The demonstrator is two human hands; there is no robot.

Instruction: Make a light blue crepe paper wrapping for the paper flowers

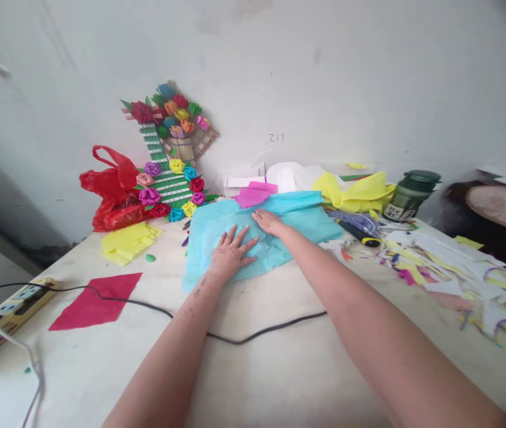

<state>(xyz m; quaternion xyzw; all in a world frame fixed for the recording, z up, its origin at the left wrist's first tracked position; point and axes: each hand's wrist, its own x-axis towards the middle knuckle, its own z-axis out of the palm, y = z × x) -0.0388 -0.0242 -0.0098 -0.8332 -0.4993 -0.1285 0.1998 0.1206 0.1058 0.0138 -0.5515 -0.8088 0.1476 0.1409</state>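
Note:
A large sheet of light-blue crepe paper (270, 258) lies spread on the table, its far edge folded or doubled over. My left hand (231, 254) rests flat on its left part with the fingers spread. Further back, my right hand (268, 223) lies on the sheet, palm down with fingers stretched out. Just beyond the right fingertips, a piece of magenta paper (255, 194) sits at the blue sheet's far edge. Neither hand grips anything that I can see.
A black cable (244, 342) crosses the table from a power strip (9, 315), passing over red paper (96, 301). Paper-flower decorations (172, 148) and a red plastic bag (112, 187) stand at back left. Rightward are yellow paper (355, 193), a green bottle (413, 196), a cutter (360, 233) and paper scraps (449, 267).

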